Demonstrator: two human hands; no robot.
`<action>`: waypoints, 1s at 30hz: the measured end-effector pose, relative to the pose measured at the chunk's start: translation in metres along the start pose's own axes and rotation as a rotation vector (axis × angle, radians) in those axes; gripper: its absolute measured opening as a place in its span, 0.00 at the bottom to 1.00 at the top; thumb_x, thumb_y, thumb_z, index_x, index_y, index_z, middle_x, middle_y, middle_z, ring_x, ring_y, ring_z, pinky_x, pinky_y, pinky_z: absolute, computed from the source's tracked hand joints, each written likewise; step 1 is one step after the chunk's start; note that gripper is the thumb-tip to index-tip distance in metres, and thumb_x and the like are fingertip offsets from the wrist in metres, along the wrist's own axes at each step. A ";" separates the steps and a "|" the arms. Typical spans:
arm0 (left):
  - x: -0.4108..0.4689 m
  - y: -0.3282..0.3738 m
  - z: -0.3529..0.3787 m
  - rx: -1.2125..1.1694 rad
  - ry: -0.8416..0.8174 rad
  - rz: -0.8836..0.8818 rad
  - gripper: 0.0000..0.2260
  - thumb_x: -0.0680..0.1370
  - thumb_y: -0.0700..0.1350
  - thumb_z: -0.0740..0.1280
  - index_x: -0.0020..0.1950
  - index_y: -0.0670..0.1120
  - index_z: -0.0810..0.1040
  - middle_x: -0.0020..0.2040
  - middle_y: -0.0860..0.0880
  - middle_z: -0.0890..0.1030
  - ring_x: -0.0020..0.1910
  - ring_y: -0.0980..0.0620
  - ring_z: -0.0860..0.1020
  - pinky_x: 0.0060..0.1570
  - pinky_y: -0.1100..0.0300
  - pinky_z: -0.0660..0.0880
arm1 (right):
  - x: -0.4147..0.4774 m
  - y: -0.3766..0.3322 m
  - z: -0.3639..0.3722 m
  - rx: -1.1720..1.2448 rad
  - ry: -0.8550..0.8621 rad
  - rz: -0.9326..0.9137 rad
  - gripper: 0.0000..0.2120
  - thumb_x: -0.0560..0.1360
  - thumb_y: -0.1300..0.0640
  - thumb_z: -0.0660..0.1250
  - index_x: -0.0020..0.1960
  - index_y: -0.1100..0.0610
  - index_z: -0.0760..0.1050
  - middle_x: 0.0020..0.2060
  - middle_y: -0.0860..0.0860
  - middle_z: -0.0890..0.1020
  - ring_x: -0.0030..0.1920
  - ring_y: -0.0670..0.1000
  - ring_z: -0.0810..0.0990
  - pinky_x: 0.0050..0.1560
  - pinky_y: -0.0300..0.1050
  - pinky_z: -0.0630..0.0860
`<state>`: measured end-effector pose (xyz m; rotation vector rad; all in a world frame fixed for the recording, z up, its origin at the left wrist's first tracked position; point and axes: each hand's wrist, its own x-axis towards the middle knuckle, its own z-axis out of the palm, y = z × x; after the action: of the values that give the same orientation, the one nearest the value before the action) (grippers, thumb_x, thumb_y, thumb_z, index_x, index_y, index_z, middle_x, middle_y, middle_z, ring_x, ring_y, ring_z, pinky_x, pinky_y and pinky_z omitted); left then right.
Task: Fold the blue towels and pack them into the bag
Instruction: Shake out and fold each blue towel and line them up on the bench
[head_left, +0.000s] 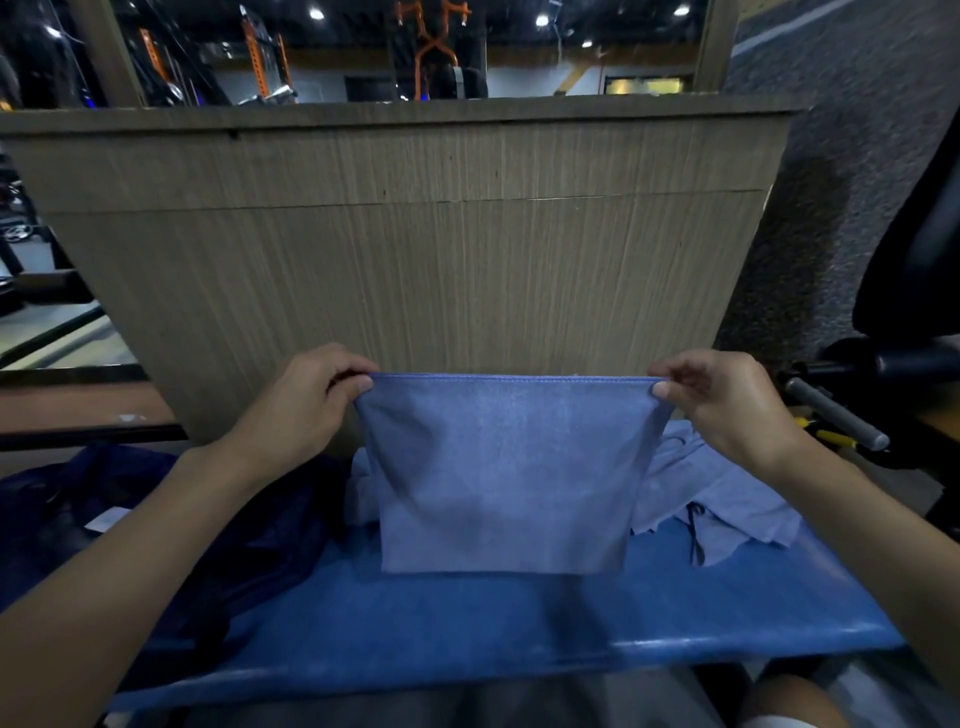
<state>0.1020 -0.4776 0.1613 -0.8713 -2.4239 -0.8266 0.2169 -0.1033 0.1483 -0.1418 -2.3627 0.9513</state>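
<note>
A blue towel (504, 467) hangs in front of me, stretched flat by its top edge above the blue bench (519, 623). My left hand (306, 405) pinches its top left corner, and my right hand (722, 400) pinches its top right corner. The towel's lower edge hangs just over the bench surface. More light blue towels (727, 499) lie crumpled on the bench behind and to the right of the held one. A dark navy bag (135, 519) slumps on the left end of the bench, under my left forearm.
A wooden partition (405, 234) rises right behind the bench. A black machine with a grey handle (836, 415) stands at the right. The bench's front edge (519, 670) is close to my knees.
</note>
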 end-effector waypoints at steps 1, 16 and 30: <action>0.000 0.001 0.000 0.024 -0.013 0.011 0.07 0.78 0.35 0.66 0.52 0.42 0.82 0.43 0.52 0.78 0.44 0.56 0.75 0.47 0.65 0.69 | 0.000 0.000 0.000 -0.020 -0.010 -0.011 0.03 0.75 0.64 0.71 0.44 0.57 0.80 0.37 0.50 0.82 0.38 0.47 0.79 0.38 0.31 0.73; -0.003 0.007 -0.006 -0.042 -0.017 -0.178 0.07 0.80 0.39 0.65 0.47 0.46 0.81 0.30 0.48 0.79 0.31 0.55 0.77 0.40 0.59 0.73 | 0.002 -0.003 -0.003 0.174 -0.033 0.114 0.06 0.73 0.64 0.72 0.38 0.60 0.78 0.32 0.57 0.80 0.26 0.40 0.73 0.29 0.31 0.70; 0.001 0.006 0.012 -0.579 0.061 -0.464 0.04 0.80 0.33 0.63 0.49 0.38 0.78 0.32 0.42 0.81 0.27 0.54 0.79 0.32 0.64 0.79 | 0.009 -0.006 0.009 0.368 -0.102 0.142 0.06 0.79 0.67 0.63 0.43 0.62 0.72 0.38 0.61 0.81 0.41 0.54 0.86 0.46 0.50 0.83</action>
<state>0.1027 -0.4657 0.1555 -0.4417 -2.3912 -1.7557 0.2053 -0.1111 0.1512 -0.1196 -2.2443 1.4753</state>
